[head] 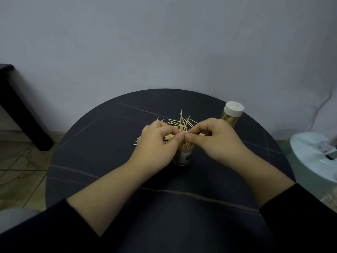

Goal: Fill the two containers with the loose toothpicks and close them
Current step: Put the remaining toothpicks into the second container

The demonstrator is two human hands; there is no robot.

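Your fingertips meet thumb to thumb, clamped on a small bundle of toothpicks that fans upward. Your left hand and right hand both pinch it, fingers curled, and the left seems to hold a few more sticks lying crosswise.

Directly below the pinch, near the table's middle, the open container stands upright and looks nearly full. The loose toothpicks lie scattered at its 12 o'clock, partly hidden by your hands. At 2 o'clock the capped container stands with its white lid on, apparently finished.

So you're loading the second container. Next, square the fanned tips together and lower the bundle straight down so no stick catches the rim. I can't see this container's lid on the dark table.
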